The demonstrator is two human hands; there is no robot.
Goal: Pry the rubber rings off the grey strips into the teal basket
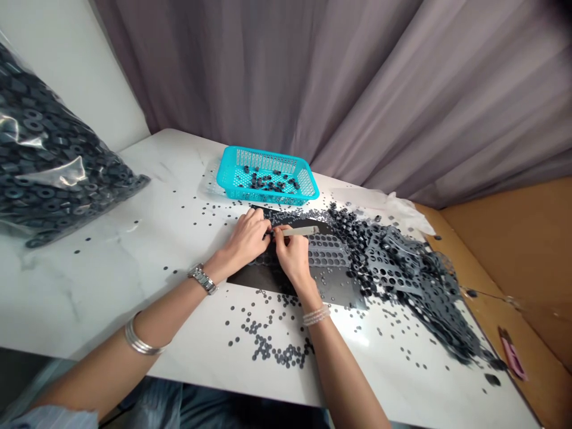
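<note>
My left hand (251, 234), with a metal watch at the wrist, is closed with its fingertips pinching a small black piece (269, 234), mostly hidden. Right beside it, my right hand (292, 253) is closed around a pale stick-shaped tool (301, 231). The tool's tip meets the black piece between my fingertips. Both hands are over a dark flat board (263, 279). Across that board, partly under my hands, lies a grey sheet punched with rows of round holes (328, 250).
A turquoise basket (227, 173) holding black pieces stands behind my hands. Thick black rings and punched sheet scraps (397, 262) pile up at right. Small black discs (281, 353) litter the white table. A bulging bag of rings (53, 149) is at left, a pink-handled cutter (513, 357) far right.
</note>
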